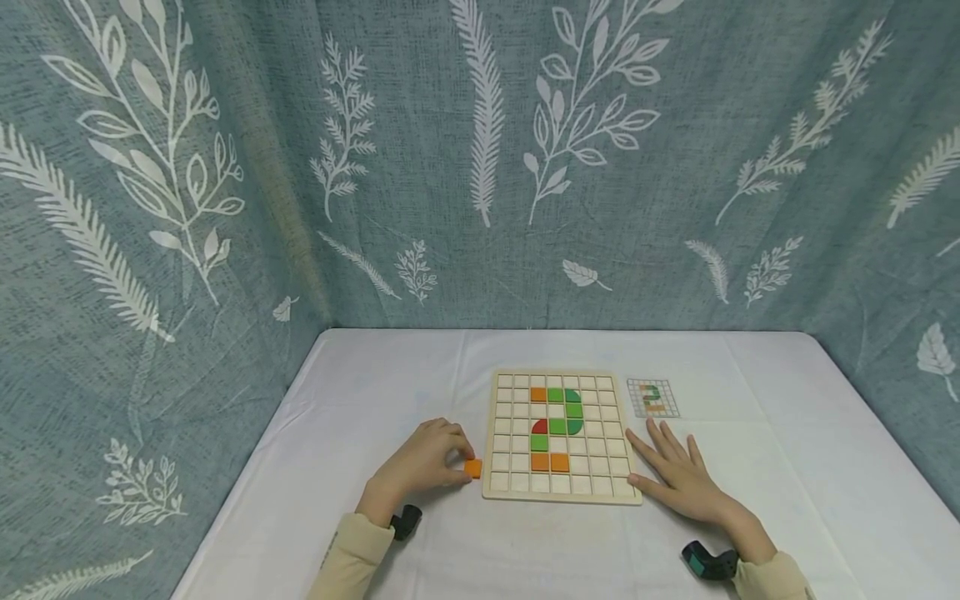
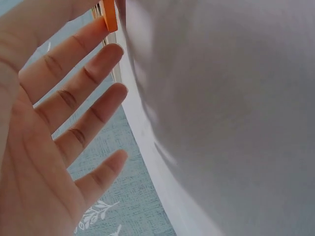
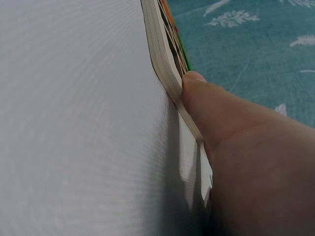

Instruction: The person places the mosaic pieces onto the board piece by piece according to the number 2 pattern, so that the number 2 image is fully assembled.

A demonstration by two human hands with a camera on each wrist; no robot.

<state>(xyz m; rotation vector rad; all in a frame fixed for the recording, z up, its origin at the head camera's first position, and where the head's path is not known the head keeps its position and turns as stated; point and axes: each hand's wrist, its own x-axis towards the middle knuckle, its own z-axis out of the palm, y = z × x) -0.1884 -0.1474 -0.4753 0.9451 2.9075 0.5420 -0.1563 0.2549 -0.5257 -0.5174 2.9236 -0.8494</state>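
Note:
Between thumb and index finger, my left hand [image 1: 429,457] pinches an orange square tile [image 1: 472,468] just left of the wooden grid board [image 1: 562,493]. The same orange tile [image 2: 109,15] shows at the top of the left wrist view, with the other fingers spread. On the board, orange, green and red pieces form a shape like a 2; two orange tiles [image 1: 550,462] lie in its bottom row. My right hand [image 1: 678,477] lies with fingers extended at the board's right edge. In the right wrist view its thumb [image 3: 206,98] touches the board's edge [image 3: 165,73].
A small pattern card [image 1: 652,398] with a printed grid and a coloured 2 lies right of the board's upper corner. White cloth [image 1: 390,375] covers the table. Blue-green curtains [image 1: 420,167] with white leaf prints stand behind and at both sides.

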